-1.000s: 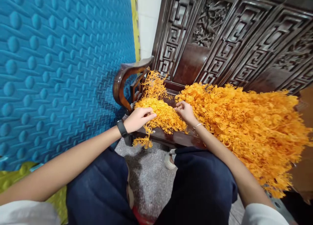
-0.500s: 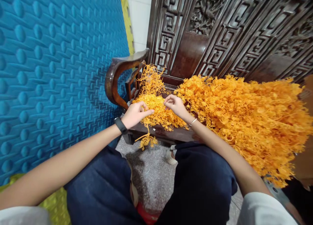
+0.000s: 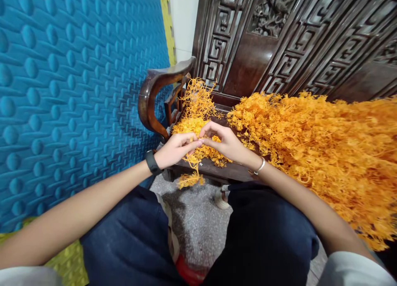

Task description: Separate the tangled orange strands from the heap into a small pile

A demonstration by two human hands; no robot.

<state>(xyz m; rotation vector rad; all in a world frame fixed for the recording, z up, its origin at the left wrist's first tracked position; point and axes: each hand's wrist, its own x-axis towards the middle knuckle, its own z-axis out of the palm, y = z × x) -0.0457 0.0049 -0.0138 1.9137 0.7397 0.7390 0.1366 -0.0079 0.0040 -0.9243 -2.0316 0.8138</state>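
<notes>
My left hand (image 3: 177, 148) is closed in a pinch on an orange branching strand (image 3: 192, 179), which looks like artificial flower material. The strand dangles below the hand past the bench's front edge. My right hand (image 3: 226, 142) is also pinched, its fingertips meeting those of my left hand; what lies between them is too small to make out. Just behind both hands, a small heap of yellow-orange flower-like pieces (image 3: 187, 125) lies on the dark wooden bench (image 3: 223, 170). Thinner orange stems (image 3: 198, 97) are piled behind that heap, by the armrest.
A large mound of orange flower-like pieces (image 3: 313, 141) covers the bench on the right. The curved wooden armrest (image 3: 145, 99) stands at left, the carved backrest (image 3: 248, 64) behind. Blue foam mat (image 3: 77, 91) fills the left side. Something red (image 3: 189, 271) sits on the floor between my legs.
My right hand has moved left and my hands, apart before, now touch at the fingertips. The dangling strand has shifted slightly right as the whole view moved a little.
</notes>
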